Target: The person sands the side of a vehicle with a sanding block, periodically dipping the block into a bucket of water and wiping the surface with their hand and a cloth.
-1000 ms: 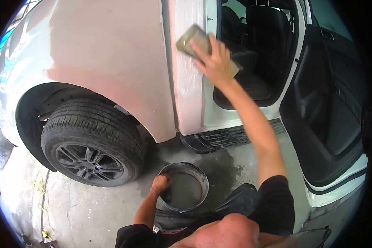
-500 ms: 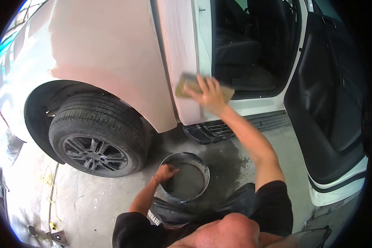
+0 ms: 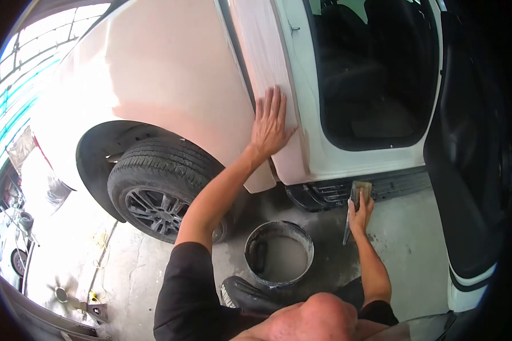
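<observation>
My left hand (image 3: pixel 270 125) lies flat, fingers stretched upward, on the pinkish, sanded-looking panel (image 3: pixel 265 51) beside the door opening. Nothing is in it. Low on the right, my right hand (image 3: pixel 361 215) grips a sanding block (image 3: pixel 363 187) with a yellowish face, held off the panel in front of the side step. A thin dark edge, perhaps sandpaper, hangs below the block. Between my arms stands a round bucket (image 3: pixel 308 245) of murky grey water. A dark elongated object (image 3: pixel 260 256) sits inside it at the left wall.
The rear wheel (image 3: pixel 159 193) sits under the pinkish wheel arch at left. A black side step (image 3: pixel 392 184) runs below the door opening. At right, the open door (image 3: pixel 472 142) hangs outward. A metal stand (image 3: pixel 79 304) is on the floor at lower left.
My left hand has come out of the bucket and up onto the panel. My right hand has moved down and right, off the panel, with the sanding block. The view has shifted.
</observation>
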`<state>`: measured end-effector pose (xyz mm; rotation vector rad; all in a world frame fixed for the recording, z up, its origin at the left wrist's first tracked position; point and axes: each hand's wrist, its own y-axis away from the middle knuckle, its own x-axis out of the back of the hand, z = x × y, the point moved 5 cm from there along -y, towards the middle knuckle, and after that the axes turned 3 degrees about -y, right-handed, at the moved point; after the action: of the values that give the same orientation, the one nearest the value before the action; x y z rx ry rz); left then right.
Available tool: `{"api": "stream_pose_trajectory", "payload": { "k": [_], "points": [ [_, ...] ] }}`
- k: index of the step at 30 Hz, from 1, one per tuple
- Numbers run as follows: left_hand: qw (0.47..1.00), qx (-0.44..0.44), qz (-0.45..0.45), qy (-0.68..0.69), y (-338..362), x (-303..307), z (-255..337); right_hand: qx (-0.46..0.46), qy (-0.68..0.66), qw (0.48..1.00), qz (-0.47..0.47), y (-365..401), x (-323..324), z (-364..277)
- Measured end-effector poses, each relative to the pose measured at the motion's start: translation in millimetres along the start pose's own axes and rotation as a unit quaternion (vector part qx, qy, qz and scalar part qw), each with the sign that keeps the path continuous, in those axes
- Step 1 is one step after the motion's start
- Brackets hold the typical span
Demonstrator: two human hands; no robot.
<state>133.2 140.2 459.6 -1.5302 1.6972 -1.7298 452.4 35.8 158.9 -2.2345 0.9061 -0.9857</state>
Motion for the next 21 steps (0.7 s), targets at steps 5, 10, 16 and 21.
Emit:
{"api": "stream_pose_trajectory", "payload": {
  "k": [5, 10, 16, 21],
  "points": [
    [0.987, -0.011, 0.104, -0.122, -98.9, 30.4, -31.1, -0.01, -0.017, 0.999, -0.03, 12.6, 0.8, 22.3],
    [0.961, -0.02, 0.231, -0.153, -191.8, 79.2, -60.0, -0.023, -0.026, 0.997, -0.069, 14.8, 4.6, 21.1],
    [0.968, 0.089, 0.134, -0.194, -256.7, 108.4, -69.5, -0.028, -0.018, 0.994, -0.102, 12.4, -0.8, 19.7],
    [0.969, 0.022, 0.149, -0.196, -221.7, 93.6, -57.9, -0.039, -0.019, 0.989, -0.142, 25.7, -17.3, 32.0]
  ]
}}
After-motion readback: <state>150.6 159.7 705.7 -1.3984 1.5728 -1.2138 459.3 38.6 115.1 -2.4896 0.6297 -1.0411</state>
